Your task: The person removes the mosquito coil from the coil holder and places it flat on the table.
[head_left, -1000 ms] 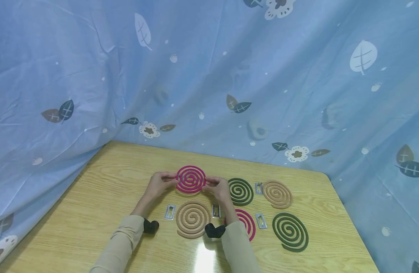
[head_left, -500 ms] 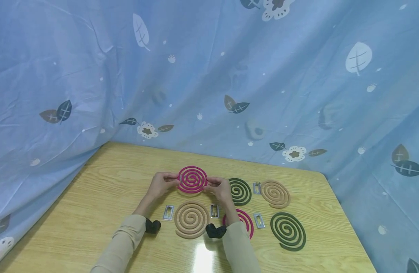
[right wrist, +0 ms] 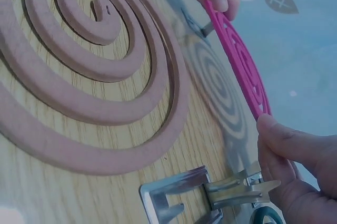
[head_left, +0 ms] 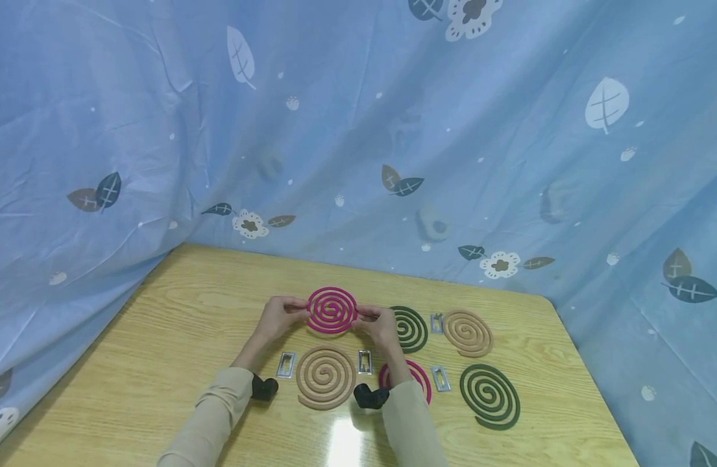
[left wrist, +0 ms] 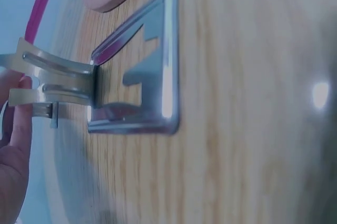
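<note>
Both hands hold a pink mosquito coil (head_left: 332, 310) by its opposite edges, raised above the table. My left hand (head_left: 281, 316) pinches its left edge; my right hand (head_left: 381, 325) pinches the right edge with thumb and fingers. In the right wrist view the pink coil (right wrist: 239, 60) is seen nearly edge-on, its spiral shadow falling on the wood. Nearer me lies a tan coil (head_left: 326, 377), between a metal coil stand (head_left: 285, 365) on its left and another stand (head_left: 365, 362) on its right. The left wrist view shows a stand (left wrist: 168, 76) close up, its tab bent upward.
Right of the hands lie a dark green coil (head_left: 413, 329), a second tan coil (head_left: 468, 333) and another green coil (head_left: 490, 396). Two more metal stands (head_left: 440, 378) sit among them. My right forearm partly covers a second pink coil (head_left: 425, 383). A blue patterned curtain (head_left: 346, 130) hangs behind the table.
The hands and the pink coil have shifted slightly right over the table, with the same grip. The head view has turned a little, so the table things appear slightly further left.
</note>
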Demonstrator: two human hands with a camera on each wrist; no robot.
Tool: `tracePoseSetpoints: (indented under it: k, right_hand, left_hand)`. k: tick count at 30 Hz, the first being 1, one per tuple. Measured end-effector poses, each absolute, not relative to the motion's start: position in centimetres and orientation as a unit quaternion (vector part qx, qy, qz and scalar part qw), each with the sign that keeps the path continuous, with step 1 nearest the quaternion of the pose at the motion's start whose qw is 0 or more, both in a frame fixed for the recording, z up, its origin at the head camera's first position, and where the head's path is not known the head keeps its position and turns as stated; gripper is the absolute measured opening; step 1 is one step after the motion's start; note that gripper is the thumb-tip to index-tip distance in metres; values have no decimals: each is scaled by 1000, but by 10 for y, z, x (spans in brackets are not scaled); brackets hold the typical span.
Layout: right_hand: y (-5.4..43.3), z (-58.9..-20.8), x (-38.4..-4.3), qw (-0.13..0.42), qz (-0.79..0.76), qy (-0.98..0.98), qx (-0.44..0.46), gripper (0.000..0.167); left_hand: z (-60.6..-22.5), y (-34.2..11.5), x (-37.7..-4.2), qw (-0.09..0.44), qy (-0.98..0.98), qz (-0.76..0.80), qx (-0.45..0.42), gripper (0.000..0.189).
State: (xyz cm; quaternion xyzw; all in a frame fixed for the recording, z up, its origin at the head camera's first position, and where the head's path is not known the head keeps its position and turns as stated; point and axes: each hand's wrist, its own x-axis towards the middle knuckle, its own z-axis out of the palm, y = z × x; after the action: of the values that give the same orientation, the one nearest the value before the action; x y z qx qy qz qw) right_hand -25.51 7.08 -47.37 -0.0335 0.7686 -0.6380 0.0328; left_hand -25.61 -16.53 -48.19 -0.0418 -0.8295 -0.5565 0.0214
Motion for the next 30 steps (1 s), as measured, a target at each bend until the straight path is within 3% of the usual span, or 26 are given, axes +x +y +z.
tracePoseSetpoints:
  k: [30]
  right_hand:
    - [64,-473,-257,50,-598,800,4,32]
  left_hand:
    - [-479,-163,-251,2,-837,-546,-31,20]
